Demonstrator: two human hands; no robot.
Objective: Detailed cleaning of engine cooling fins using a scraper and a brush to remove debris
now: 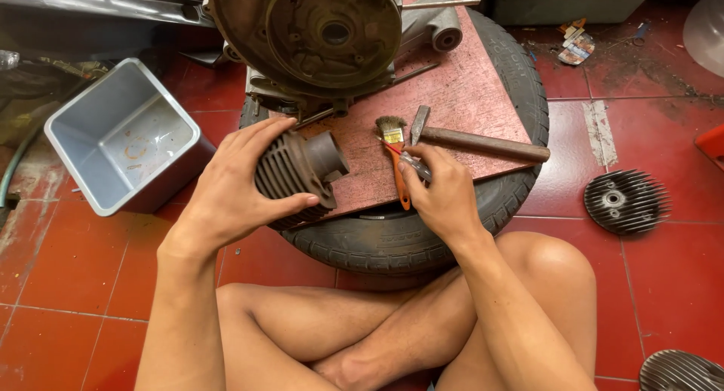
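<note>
In the head view, a finned engine cylinder (298, 172) is clasped by the left hand (234, 191), the fingers wrapped over its ribbed top and the thumb pressed along its underside, so that the part is held tilted at the near edge of a reddish board (467, 97) laid on a tyre (422, 240). Just right of that grip, the right hand (445, 195) is closed around a small metal tool (415, 166) and touches the orange handle of a paintbrush (394, 153); whether the brush itself is gripped cannot be told. Beyond the right hand, a hammer (475, 141) is seen lying on the board. Above the left hand's hold, an engine casing (317, 36) is set on the board. Left of it, a grey plastic tub (124, 138) is placed on the red tiled floor (68, 285), and a finned cylinder head (626, 201) is seen well right of the right hand.
</note>
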